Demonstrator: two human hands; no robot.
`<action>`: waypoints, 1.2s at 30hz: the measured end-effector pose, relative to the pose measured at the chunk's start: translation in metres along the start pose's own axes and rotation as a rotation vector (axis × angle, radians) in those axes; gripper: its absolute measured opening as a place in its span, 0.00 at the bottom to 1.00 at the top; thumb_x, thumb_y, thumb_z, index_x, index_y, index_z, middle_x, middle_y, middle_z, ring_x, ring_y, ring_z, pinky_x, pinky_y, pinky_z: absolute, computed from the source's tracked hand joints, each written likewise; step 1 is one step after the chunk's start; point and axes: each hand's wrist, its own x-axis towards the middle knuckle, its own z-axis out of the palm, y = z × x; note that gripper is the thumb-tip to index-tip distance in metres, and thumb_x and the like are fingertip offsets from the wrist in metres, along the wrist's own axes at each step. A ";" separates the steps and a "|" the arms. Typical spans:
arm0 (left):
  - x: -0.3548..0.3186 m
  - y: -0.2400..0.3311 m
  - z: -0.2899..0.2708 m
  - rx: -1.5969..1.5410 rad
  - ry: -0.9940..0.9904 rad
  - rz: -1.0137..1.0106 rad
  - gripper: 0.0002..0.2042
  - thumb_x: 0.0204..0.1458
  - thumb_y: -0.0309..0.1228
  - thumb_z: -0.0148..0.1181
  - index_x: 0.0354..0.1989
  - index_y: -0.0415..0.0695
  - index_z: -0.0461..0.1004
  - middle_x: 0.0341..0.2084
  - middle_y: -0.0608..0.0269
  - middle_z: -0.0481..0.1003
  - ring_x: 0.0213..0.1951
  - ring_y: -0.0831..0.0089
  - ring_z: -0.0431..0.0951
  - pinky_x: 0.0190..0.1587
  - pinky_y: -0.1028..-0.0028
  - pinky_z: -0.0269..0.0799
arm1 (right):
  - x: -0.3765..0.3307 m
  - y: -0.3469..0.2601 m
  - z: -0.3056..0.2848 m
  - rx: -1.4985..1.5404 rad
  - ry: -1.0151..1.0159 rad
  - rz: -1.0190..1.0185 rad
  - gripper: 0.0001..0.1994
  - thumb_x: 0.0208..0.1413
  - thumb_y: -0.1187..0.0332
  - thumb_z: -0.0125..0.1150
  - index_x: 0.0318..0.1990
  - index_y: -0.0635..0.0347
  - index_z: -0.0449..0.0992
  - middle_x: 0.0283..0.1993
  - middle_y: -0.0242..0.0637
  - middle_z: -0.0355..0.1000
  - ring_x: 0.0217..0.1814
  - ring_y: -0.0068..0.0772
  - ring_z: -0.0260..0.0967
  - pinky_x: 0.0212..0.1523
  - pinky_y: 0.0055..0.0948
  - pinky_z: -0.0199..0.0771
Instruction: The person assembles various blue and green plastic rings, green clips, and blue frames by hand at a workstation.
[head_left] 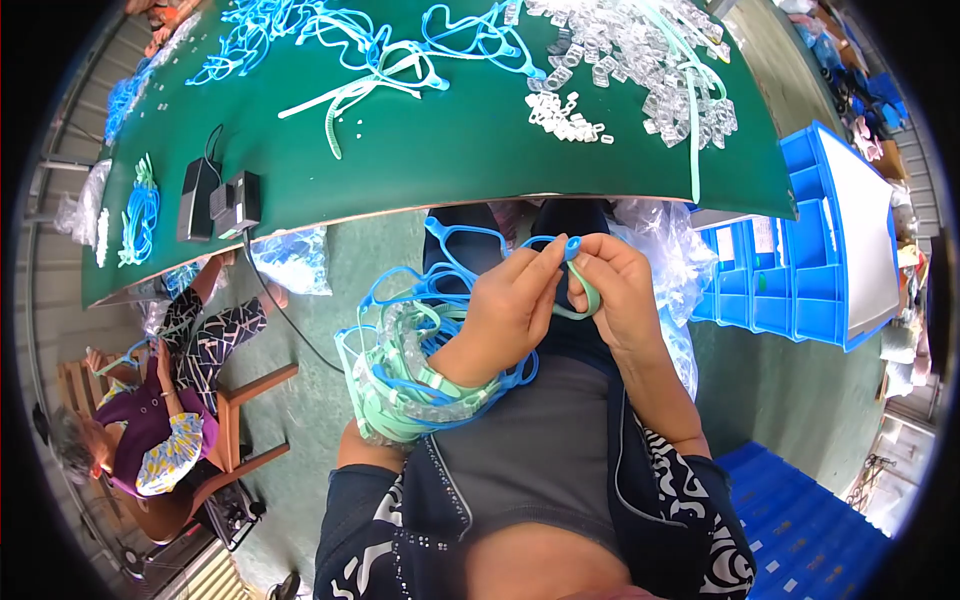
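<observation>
In front of my lap both hands are close together. My left hand [505, 315] is closed in a pinch on a thin blue rubbery frame, beside its round end piece [572, 246]. My right hand [618, 290] pinches around that end and a light green strap [590, 293], which curves below the fingers. Exactly how strap and end piece join is hidden by the fingertips. A thick bundle of green straps [385, 400] with clear buckles and blue frames hangs around my left forearm. One blue frame loop [470, 230] sticks up beside the left hand.
The green table [400, 170] bears blue frames [270, 40], clear plastic buckles [690, 110], small white pieces [565, 118] and black power adapters [235, 200] with a hanging cable. Blue crates [770, 270] stand at right. A seated person [170, 420] works at left.
</observation>
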 end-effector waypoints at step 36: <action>0.022 0.002 0.002 -0.266 -0.413 -0.245 0.08 0.53 0.28 0.52 0.31 0.36 0.74 0.18 0.58 0.71 0.21 0.72 0.70 0.25 0.74 0.65 | 0.009 0.013 -0.050 -0.171 -0.056 -0.399 0.12 0.59 0.65 0.49 0.37 0.67 0.73 0.35 0.36 0.70 0.37 0.23 0.66 0.39 0.23 0.66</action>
